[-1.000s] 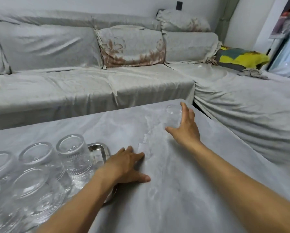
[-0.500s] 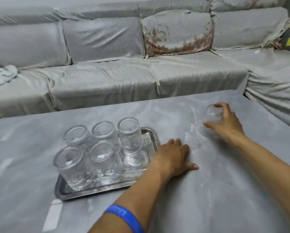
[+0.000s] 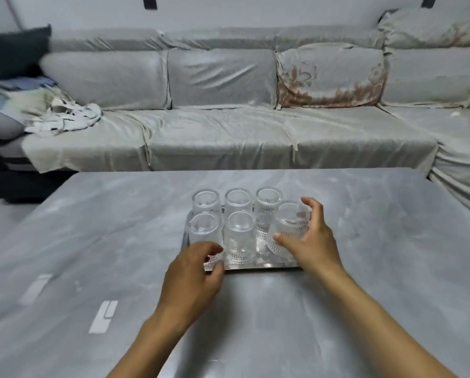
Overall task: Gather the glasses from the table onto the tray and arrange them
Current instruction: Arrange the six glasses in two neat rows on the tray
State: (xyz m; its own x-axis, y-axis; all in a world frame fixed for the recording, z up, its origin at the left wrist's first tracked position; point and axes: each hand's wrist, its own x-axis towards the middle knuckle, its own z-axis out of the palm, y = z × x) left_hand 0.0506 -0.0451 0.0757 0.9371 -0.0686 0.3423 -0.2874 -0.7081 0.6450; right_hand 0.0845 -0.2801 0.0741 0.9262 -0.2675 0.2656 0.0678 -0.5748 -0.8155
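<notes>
A steel tray (image 3: 258, 266) lies on the grey table (image 3: 364, 255) with several clear ribbed glasses standing upside down in two rows. My right hand (image 3: 314, 241) grips a sixth glass (image 3: 289, 230), tilted, at the tray's front right corner. My left hand (image 3: 193, 271) rests at the tray's front left corner, fingers curled around the base of the front left glass (image 3: 204, 231). The middle front glass (image 3: 240, 236) stands between my hands.
A long sofa (image 3: 228, 132) under a grey cover runs behind the table and turns along the right side. A flowered cushion (image 3: 330, 75) leans on its back. Crumpled cloth (image 3: 62, 115) lies at its left end.
My right hand has carried the glass from the table's right side to the tray's front right corner. My left hand moved from flat on the table to the tray's front left corner.
</notes>
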